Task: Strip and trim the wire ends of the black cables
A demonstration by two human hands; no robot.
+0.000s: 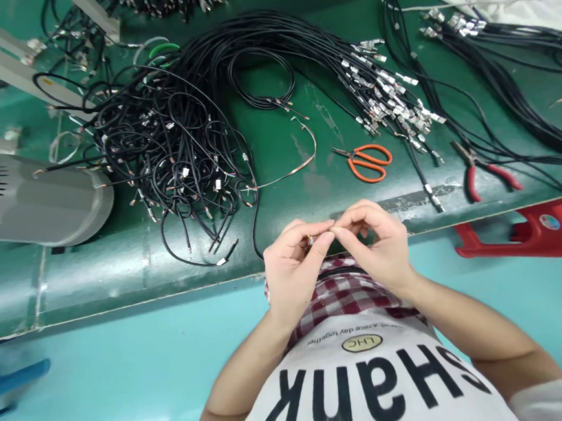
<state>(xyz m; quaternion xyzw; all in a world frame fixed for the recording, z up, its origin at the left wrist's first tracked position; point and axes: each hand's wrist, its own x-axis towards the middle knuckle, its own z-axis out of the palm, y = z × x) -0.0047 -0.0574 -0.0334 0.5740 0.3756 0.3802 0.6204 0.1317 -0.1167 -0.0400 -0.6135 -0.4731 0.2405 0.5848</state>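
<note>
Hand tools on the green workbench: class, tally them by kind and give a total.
Scissors: 1
Pliers: 1
Total: 2

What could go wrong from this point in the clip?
The fine coloured wire ends pinched in the left hand, beside the right hand, are tiny and could slip or fray. The tangled black cables might snag if one is pulled, and the black cable by the green bench edge could catch an arm.
</note>
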